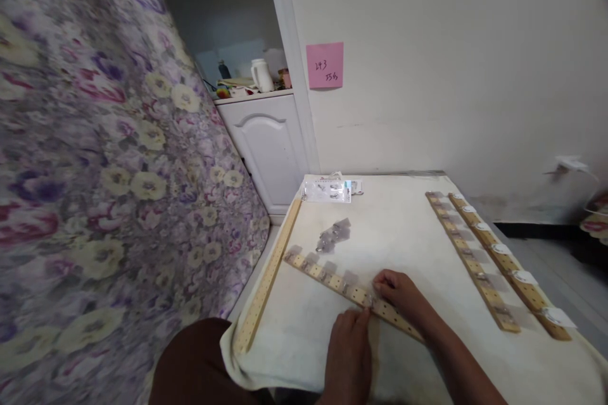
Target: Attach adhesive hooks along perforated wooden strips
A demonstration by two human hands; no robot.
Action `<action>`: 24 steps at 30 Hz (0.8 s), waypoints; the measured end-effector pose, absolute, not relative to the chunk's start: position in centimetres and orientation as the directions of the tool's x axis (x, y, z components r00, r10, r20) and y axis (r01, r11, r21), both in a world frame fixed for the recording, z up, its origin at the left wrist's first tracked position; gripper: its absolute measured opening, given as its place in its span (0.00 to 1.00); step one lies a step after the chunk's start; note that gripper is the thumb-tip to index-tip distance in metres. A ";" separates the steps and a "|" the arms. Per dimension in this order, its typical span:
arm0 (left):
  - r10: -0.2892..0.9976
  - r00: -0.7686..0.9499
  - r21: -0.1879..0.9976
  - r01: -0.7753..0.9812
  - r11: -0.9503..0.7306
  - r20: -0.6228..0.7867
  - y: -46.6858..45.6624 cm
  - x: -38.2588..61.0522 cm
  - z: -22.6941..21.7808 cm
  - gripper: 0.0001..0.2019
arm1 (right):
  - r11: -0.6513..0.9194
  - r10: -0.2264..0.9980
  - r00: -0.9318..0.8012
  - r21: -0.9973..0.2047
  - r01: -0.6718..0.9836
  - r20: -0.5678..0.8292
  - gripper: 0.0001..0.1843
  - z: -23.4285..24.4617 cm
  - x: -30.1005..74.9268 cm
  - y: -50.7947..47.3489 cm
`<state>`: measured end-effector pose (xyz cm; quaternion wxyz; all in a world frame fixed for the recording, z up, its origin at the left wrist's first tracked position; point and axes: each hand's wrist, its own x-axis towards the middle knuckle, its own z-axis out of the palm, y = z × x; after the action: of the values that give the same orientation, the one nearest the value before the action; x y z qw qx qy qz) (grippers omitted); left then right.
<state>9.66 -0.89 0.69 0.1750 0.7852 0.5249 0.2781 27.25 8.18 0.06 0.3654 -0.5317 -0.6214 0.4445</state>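
A narrow wooden strip with rows of holes lies slantwise across the cloth-covered table. Small clear plastic squares with metal-looking fittings are spaced along its left half. My right hand is over the strip, thumb and fingertips pinched on another clear plastic piece at a hole. My left hand rests at the near edge, fingers closed and their tips touching the strip beside that piece; what they grip is hidden. Beyond the strip lies a loose pile of clear squares with metal fittings.
A longer holed wooden strip runs along the left table edge. At the right lie two strips, one with clear squares, one with white pieces. Printed plastic packaging sits at the back. A floral curtain hangs left.
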 end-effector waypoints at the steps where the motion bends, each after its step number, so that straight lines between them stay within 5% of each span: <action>1: 0.923 0.285 0.571 0.726 -0.384 0.258 -0.9 9.7 0.7 0.23 | 0.039 0.986 -0.165 -0.941 0.336 -0.018 0.07 0.1 27.2 8.2; 24: 0.919 0.304 0.528 0.753 -0.393 0.251 -0.8 9.7 0.6 0.22 | 0.027 0.990 -0.137 -0.912 0.410 -0.032 0.06 0.7 27.1 7.8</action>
<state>9.72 -0.82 0.63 0.1577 0.7918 0.5280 0.2633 27.10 7.75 0.74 0.3465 -0.5580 -0.6273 0.4183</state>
